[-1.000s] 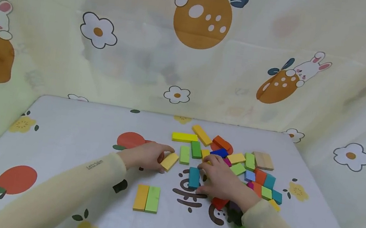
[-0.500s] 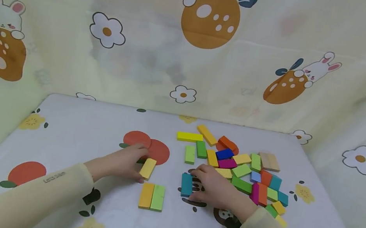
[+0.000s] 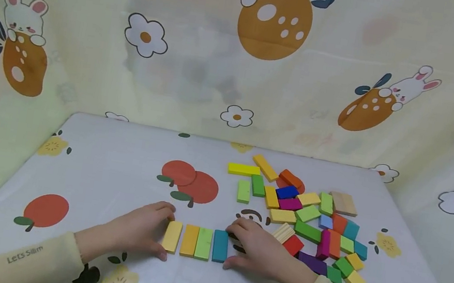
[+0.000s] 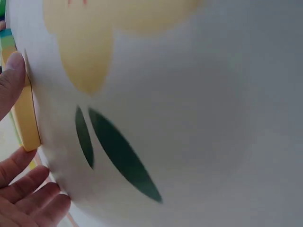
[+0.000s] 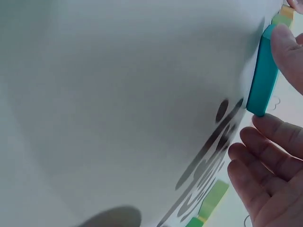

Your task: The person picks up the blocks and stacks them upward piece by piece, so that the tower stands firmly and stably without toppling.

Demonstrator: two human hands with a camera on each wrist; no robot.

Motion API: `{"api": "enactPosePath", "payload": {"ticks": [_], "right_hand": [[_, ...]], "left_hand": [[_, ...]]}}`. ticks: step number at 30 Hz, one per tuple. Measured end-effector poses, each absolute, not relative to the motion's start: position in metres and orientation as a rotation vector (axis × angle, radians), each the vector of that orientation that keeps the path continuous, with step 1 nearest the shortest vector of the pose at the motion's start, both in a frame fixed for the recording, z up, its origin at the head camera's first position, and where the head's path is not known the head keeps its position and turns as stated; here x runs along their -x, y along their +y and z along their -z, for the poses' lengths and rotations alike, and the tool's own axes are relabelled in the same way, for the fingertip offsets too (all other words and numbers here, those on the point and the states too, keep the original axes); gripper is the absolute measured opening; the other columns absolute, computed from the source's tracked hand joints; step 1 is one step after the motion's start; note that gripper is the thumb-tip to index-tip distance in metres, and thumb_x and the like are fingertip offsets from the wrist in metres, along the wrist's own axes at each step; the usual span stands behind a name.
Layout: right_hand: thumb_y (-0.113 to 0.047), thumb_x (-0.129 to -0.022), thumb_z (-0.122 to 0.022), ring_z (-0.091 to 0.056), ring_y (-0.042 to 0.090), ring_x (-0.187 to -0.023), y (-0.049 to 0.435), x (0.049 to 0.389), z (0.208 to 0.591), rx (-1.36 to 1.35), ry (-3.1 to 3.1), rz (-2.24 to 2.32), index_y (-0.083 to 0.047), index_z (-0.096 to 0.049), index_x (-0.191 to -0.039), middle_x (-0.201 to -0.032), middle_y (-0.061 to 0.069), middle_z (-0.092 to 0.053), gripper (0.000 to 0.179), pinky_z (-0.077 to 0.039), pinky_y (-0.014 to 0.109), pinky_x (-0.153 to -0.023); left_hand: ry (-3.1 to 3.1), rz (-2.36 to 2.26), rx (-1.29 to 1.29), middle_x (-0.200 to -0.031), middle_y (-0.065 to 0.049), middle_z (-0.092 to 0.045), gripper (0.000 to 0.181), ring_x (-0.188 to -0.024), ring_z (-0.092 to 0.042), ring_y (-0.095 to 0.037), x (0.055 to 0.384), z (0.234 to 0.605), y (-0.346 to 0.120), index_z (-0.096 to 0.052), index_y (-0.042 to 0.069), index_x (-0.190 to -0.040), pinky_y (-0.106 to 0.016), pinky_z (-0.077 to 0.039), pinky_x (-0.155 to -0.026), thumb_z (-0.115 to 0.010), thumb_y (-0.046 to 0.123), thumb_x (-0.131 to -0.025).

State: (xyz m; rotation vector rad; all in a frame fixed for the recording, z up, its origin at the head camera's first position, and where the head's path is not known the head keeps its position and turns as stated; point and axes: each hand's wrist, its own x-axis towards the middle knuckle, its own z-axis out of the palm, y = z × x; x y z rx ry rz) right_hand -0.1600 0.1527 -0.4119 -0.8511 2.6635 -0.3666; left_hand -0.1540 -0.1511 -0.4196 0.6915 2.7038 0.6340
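Observation:
My left hand pinches a pale yellow block by its two short ends, thumb at the near end and a fingertip at the far end. My right hand holds a teal block the same way; in the right wrist view, the thumb and a finger touch opposite ends of this teal block. Between the hands, an orange-yellow block and a light green block lie flat, side by side and touching. Narrow gaps separate them from the two held blocks. All stand roughly in line.
Loose coloured blocks lie scattered to the right and back, among them a green block, a red block and a purple block. A wooden block lies at their far edge. A patterned cloth covers the table.
The left hand has carried the pale yellow block left and nearer, to the left of the middle pair. The right hand has brought the teal block nearer and left, to the pair's right.

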Motion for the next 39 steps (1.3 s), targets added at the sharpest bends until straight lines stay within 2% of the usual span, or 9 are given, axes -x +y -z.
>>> {"api": "enactPosePath", "payload": {"ticks": [6,22,29,39], "right_hand": [[-0.053,-0.081,-0.081,-0.058,0.02,-0.117,0.149,0.156,0.414,0.881,2.687,0.334,-0.013,-0.063,-0.132,-0.128,0.005,-0.063,0.067,-0.057,0.041,-0.102],[-0.053,-0.082,-0.08,-0.056,0.024,-0.125,0.147,0.158,0.416,0.863,2.691,0.336,-0.012,-0.062,-0.134,-0.131,0.007,-0.062,0.069,-0.054,0.045,-0.105],[-0.054,-0.082,-0.081,-0.057,0.021,-0.119,0.146,0.159,0.417,0.865,2.689,0.319,-0.012,-0.062,-0.133,-0.128,0.005,-0.063,0.069,-0.055,0.043,-0.104],[-0.052,-0.082,-0.081,-0.056,0.023,-0.123,0.148,0.159,0.417,0.869,2.684,0.341,-0.011,-0.062,-0.132,-0.128,0.005,-0.063,0.067,-0.054,0.045,-0.106]], "left_hand": [[2.719,-0.605,-0.751,-0.137,-0.014,-0.059,0.074,-0.129,-0.056,-0.032,0.15,0.42,-0.145,-0.064,0.0,-0.121,-0.046,-0.049,-0.112,-0.096,0.04,-0.067],[2.727,-0.604,-0.688,-0.139,-0.015,-0.058,0.075,-0.133,-0.053,-0.033,0.151,0.419,-0.14,-0.063,0.0,-0.121,-0.046,-0.048,-0.113,-0.097,0.039,-0.066],[2.728,-0.608,-0.728,-0.137,-0.013,-0.06,0.077,-0.13,-0.055,-0.031,0.153,0.422,-0.14,-0.063,0.0,-0.123,-0.046,-0.049,-0.111,-0.096,0.04,-0.066],[2.732,-0.626,-0.756,-0.134,-0.013,-0.061,0.078,-0.127,-0.056,-0.03,0.152,0.421,-0.14,-0.063,-0.001,-0.123,-0.045,-0.049,-0.111,-0.096,0.04,-0.066]]}}
